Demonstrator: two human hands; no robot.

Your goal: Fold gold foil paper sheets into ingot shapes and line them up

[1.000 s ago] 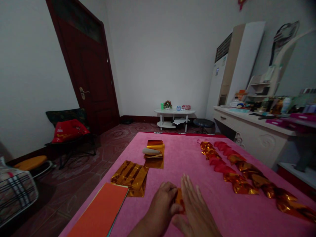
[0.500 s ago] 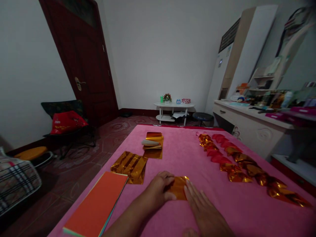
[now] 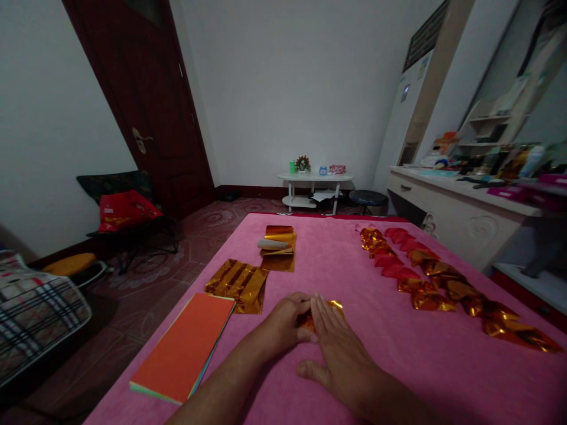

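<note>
A small folded sheet of gold foil paper (image 3: 306, 322) lies on the pink cloth in front of me, mostly covered by my hands. My left hand (image 3: 286, 319) grips its left side, thumb at the near edge and fingers at the far edge. Across the sheet lies my right hand (image 3: 341, 354), palm down, fingers stretched out flat and thumb apart; its fingertips touch the left hand's fingers. To the left rests a creased gold foil sheet (image 3: 241, 286), with a stack of coloured paper (image 3: 186, 348), orange on top, nearer me. Beyond them is a partly curled pile of gold foil (image 3: 281, 262).
Rows of crumpled gold foil pieces (image 3: 436, 301) and red pieces (image 3: 398, 268) run along the right of the pink cloth (image 3: 328, 248). A dresser (image 3: 469, 215) with bottles stands at right. A chair with a red bag (image 3: 126, 211) is at left.
My right hand has slid left across the foil paper and now covers most of it, reaching the left hand. My left hand keeps its hold. The view has shifted slightly.
</note>
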